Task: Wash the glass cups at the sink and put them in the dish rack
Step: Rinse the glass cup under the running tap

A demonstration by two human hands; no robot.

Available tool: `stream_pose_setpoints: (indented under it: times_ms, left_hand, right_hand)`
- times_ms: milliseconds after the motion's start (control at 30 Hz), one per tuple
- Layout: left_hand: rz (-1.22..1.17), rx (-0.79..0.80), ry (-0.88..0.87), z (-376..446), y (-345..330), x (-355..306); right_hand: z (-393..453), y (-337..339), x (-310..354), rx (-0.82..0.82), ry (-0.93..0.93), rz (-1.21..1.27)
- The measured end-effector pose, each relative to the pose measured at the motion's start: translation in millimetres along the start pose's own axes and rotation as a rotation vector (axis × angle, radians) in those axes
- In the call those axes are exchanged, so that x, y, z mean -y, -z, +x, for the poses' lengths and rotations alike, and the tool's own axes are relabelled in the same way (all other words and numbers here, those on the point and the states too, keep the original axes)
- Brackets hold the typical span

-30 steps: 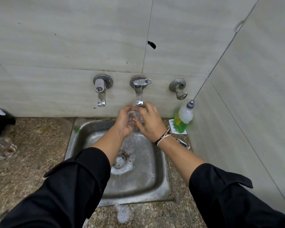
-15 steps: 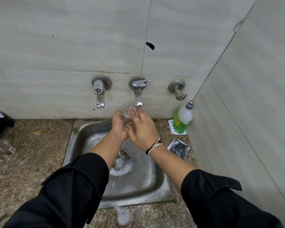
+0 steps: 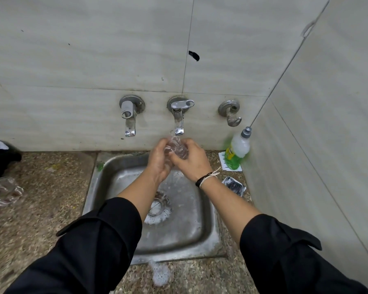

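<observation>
Both our hands, left hand [image 3: 158,162] and right hand [image 3: 192,164], are wrapped around 1 glass cup [image 3: 177,147] under the running middle tap [image 3: 179,122], above the sink [image 3: 202,221].

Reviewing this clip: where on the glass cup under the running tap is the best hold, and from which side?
Grip the glass cup round its side wall, from left and right, as the left hand and right hand do: this leaves its top facing the middle tap.

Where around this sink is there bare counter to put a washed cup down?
Most room is on the speckled counter left of the sink, between it and the glassware at the far left. The right strip is crowded: dish soap bottle and a scrub pad against the wall.
</observation>
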State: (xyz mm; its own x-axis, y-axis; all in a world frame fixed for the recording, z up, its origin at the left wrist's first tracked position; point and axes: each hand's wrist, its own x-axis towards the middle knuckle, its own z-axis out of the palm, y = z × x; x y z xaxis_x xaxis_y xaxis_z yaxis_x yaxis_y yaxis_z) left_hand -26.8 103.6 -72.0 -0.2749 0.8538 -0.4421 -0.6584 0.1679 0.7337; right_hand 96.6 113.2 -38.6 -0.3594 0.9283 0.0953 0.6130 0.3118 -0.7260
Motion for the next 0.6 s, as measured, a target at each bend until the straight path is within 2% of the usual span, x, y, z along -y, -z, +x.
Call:
stream_pose_setpoints:
  times_ms: [100, 267, 433, 500, 600]
  left_hand:
    - [-0.004, 0.012, -0.021, -0.5, 3.5, 0.0]
    - [-0.038, 0.011, -0.03, -11.0, 7.0, 3.0]
    - [0.019, 0.083, 0.035, -18.7, 1.3, 1.6]
    - [0.028, 0.081, 0.038, -18.1, 2.1, -0.3]
    - [0.006, 0.092, 0.058, -18.4, 5.2, -4.7]
  right_hand:
    - [0.0, -0.4, 1.2, 0.0, 0.1, -0.049]
    - [-0.3, -7.0, -4.3, 0.052, 0.248, -0.28]
    - [-13.0, -17.5, -11.5, -0.031, 0.369, -0.474]
    - [-19.2, -16.6, -16.6, -0.041, 0.372, -0.399]
    - [-18.6, -13.5, -19.6, -0.012, 0.106, -0.026]
